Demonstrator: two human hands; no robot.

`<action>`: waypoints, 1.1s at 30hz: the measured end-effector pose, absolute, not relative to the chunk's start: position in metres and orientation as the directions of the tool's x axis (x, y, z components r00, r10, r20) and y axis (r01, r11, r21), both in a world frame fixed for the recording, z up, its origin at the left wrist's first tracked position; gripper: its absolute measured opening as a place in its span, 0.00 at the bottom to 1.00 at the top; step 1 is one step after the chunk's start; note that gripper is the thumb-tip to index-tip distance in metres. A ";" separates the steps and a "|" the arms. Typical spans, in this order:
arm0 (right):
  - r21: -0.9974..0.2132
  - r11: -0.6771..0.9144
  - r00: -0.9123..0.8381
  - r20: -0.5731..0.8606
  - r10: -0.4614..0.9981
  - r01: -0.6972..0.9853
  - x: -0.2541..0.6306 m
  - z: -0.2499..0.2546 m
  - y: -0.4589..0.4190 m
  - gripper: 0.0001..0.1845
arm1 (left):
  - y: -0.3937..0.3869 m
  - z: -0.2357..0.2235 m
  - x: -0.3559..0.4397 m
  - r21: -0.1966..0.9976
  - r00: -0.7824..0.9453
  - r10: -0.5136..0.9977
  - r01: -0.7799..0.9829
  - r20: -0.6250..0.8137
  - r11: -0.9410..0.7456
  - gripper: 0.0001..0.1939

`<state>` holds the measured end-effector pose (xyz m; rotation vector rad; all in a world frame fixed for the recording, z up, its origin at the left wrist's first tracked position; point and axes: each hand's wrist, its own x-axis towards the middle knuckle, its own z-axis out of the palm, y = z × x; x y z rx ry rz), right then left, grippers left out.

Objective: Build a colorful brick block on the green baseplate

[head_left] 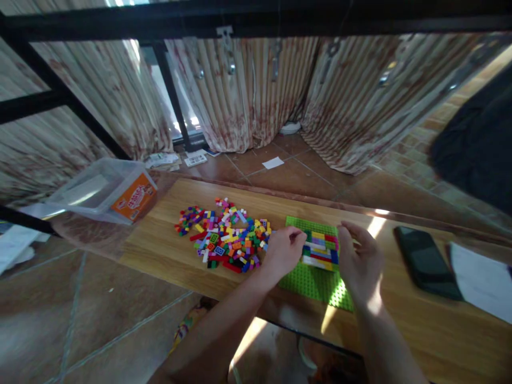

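A bright green studded baseplate (306, 286) lies on the wooden table, with a block of multicoloured toy bricks (321, 252) in rows on it. My left hand (283, 250) is closed in a pinch at the block's left side; whatever its fingertips hold is too small to make out. At the right side of the block is my right hand (363, 262), thumb near the bricks and fingers curved apart, with nothing visible in it. Left of the baseplate spreads a pile of loose toy bricks (234, 234).
A clear plastic bin (96, 186) with an orange label stands beyond the table's left end. A dark phone (427, 261) and white paper (482, 280) lie to the right on the wooden table (160, 256). Curtains (248, 96) hang behind a black metal frame.
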<state>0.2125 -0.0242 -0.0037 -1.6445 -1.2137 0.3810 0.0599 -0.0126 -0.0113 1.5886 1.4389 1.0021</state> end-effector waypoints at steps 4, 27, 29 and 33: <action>-0.763 0.196 0.296 0.455 0.840 0.617 0.187 -0.005 -0.027 0.17 | -0.013 -0.009 0.043 0.931 0.020 0.994 0.350 0.108 -0.108 0.11; -0.657 0.452 -0.115 0.488 0.865 0.604 0.141 -0.009 -0.027 0.10 | 0.009 -0.005 -0.075 0.279 -0.090 0.970 0.960 0.226 0.024 0.18; -0.659 0.449 -0.114 0.486 0.867 0.604 0.141 -0.008 -0.027 0.10 | 0.009 -0.005 -0.067 0.253 -0.095 0.974 0.967 0.208 0.040 0.17; -0.678 0.438 -0.100 0.477 0.873 0.590 0.143 -0.007 -0.028 0.09 | 0.013 -0.008 -0.061 0.226 -0.119 0.973 0.971 0.197 0.073 0.15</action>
